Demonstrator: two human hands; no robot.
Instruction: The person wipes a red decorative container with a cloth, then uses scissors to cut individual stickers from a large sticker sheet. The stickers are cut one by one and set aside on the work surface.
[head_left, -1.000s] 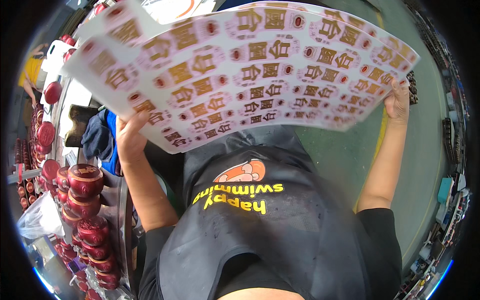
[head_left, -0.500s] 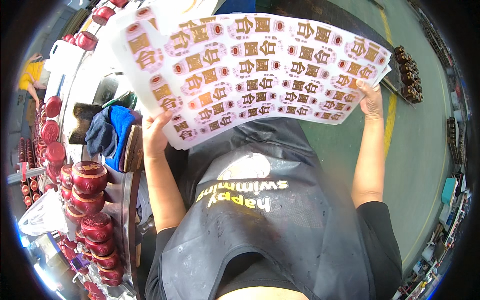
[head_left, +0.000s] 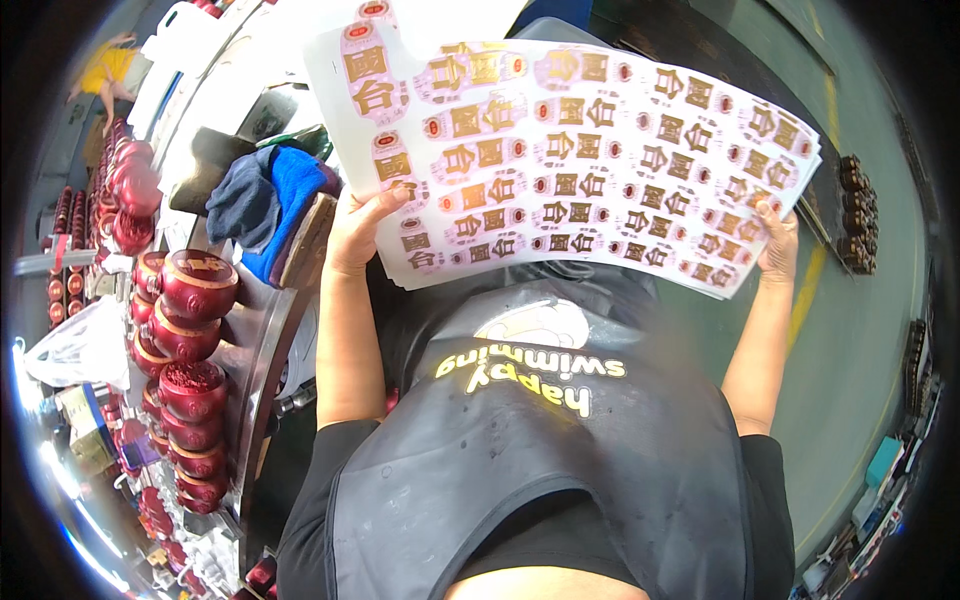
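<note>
A stack of large white sheets (head_left: 600, 210), printed with rows of pink-and-gold labels, spans the space above my lap. My left hand (head_left: 356, 232) grips its near left part, thumb on top and fingers hidden beneath. At the right end my right hand (head_left: 778, 243) is closed on the edge, its thumb also on the printed face. The sheets bow between my hands, and several layered edges show at the right. A dark apron (head_left: 520, 430) with printed lettering covers my front.
Along the left bench (head_left: 262, 370) stand several stacked dark-red round jars (head_left: 200, 285). Folded blue and grey cloths (head_left: 245, 205) lie beside my left hand. A person in yellow (head_left: 107, 68) is at far left. Dark jars (head_left: 858, 215) sit in rows at right, past a yellow floor line.
The sheets and both hands have moved right in the picture, my right hand also lower and my left hand higher. The bench and floor have shifted as well. Both hands keep their grip.
</note>
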